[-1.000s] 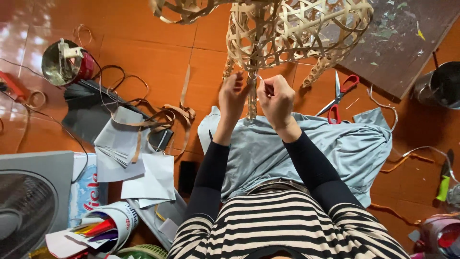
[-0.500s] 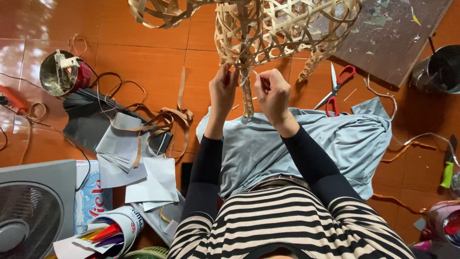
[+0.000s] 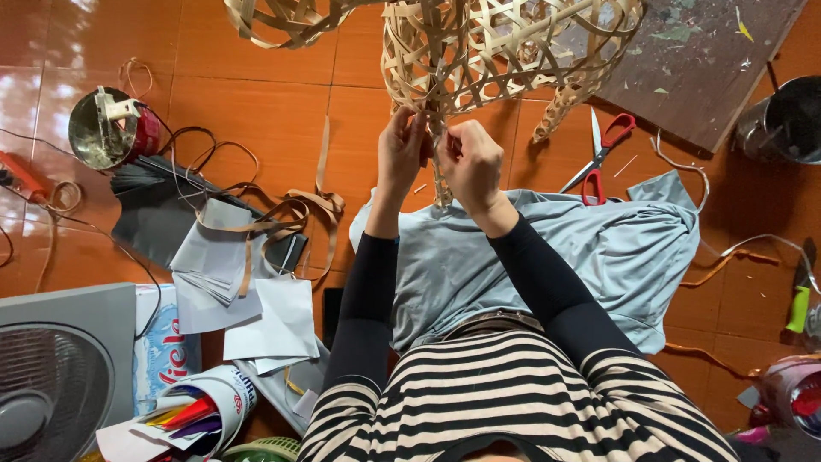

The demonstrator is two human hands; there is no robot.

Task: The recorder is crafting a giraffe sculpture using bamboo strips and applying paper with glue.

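Woven basket: a pale open-lattice basket (image 3: 505,51) of flat cane strips hangs at the far middle of the scene, above the orange tiled floor (image 3: 256,94); its lower edge is at the person's fingertips.
Loose strip: one flat strip (image 3: 441,175) trails down from the basket's lower edge between the two hands.
Left hand: the left hand (image 3: 402,154) is raised to the basket's bottom edge, fingers curled and pinching the weave just left of the strip.
Right hand: the right hand (image 3: 472,162) is closed in a loose fist around the upper part of the strip, touching the basket edge, close beside the other hand.
Handling: the basket looks light and springy, stiff enough to keep its shape yet easy to crush or kink; the thin strips would likely bend but split if folded hard. Best held at the rim or at a crossing of strips, not by a single free end.
Lap: a grey cloth (image 3: 547,248) is spread over the knees, near the hands.
Right side: red-handled scissors (image 3: 599,154) lie on the floor just beyond the cloth.
Left side: folded grey papers (image 3: 214,257) and brown strips (image 3: 295,210) lie scattered, with a fan (image 3: 51,385) at the near left.
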